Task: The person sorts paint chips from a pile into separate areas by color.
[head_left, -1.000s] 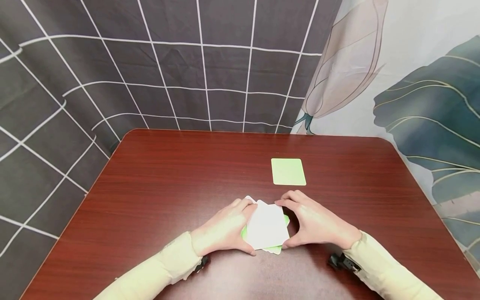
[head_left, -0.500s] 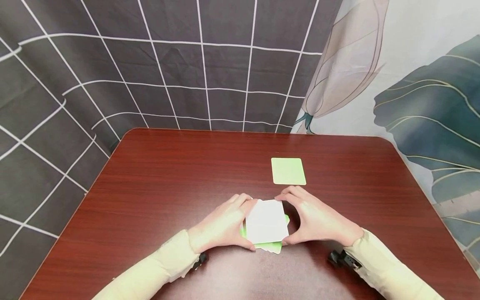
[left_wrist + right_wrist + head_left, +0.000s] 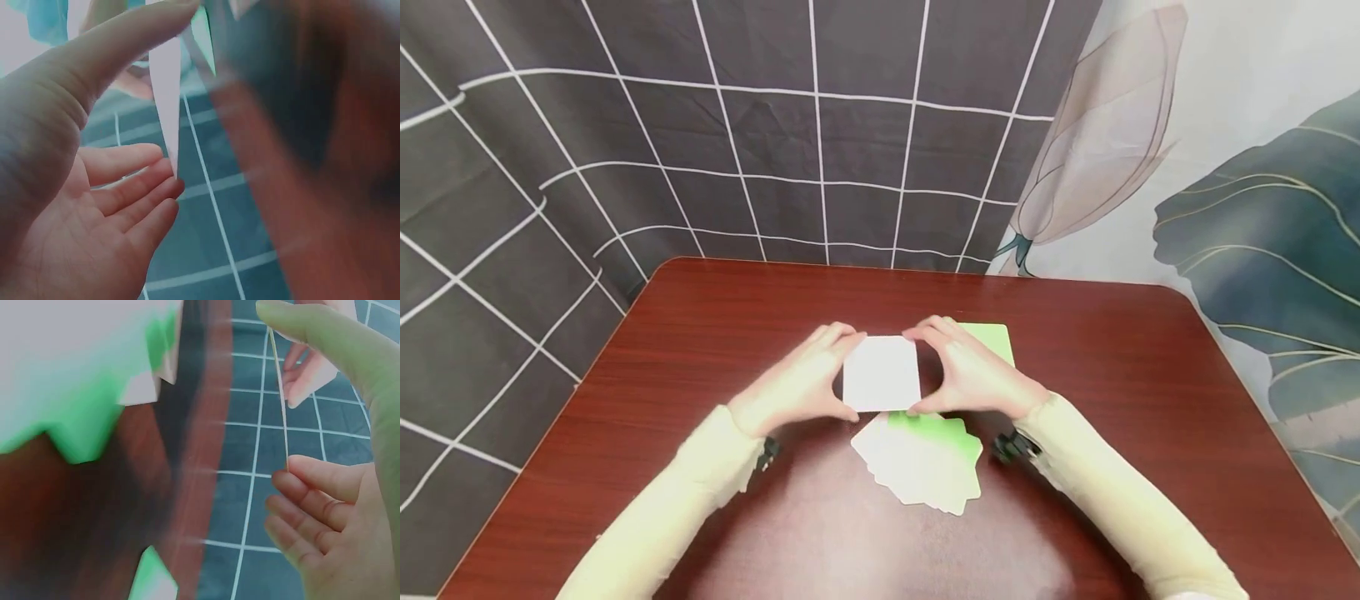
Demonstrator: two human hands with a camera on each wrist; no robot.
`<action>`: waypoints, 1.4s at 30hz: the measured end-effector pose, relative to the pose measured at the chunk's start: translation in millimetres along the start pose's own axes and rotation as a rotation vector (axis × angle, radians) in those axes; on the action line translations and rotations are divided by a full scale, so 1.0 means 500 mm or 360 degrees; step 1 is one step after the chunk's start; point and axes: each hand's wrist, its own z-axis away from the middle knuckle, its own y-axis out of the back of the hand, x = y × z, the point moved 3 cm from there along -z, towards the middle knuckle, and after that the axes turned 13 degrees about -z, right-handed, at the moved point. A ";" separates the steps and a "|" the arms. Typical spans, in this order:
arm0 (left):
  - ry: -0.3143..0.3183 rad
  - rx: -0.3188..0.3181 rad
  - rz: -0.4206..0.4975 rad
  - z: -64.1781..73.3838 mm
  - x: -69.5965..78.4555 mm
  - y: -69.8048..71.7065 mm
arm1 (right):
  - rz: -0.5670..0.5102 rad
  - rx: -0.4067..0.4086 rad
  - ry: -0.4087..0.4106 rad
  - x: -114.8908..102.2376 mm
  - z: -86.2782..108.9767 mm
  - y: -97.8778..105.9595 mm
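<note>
A square, white-looking card (image 3: 881, 374) hangs above the table, held by its edges between both hands. My left hand (image 3: 799, 382) pinches its left side, thumb at the near corner and fingers at the far one. On the opposite side my right hand (image 3: 973, 375) grips it the same way. In both wrist views the card (image 3: 165, 103) appears nearly edge-on, spanning thumb to fingertips. Below and nearer lies a fanned pile of square cards (image 3: 921, 467), whitish with green parts. One green card (image 3: 992, 340) lies farther back, partly hidden by my right hand.
The reddish-brown wooden table (image 3: 700, 333) has its back edge against a dark curtain with white grid lines (image 3: 857, 133). A leaf-patterned curtain (image 3: 1247, 208) hangs on the right. A dark wrist device (image 3: 1015, 447) sits under the right sleeve.
Both hands have lifted the white-looking card off the pile and moved it away from the body and slightly left. The fanned cards beneath are uncovered; the right hand now overlaps the green card.
</note>
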 end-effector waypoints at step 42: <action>0.0139 -0.0112 0.0078 -0.069 -0.080 0.021 | 0.0052 -0.0005 -0.0232 0.020 -0.145 0.018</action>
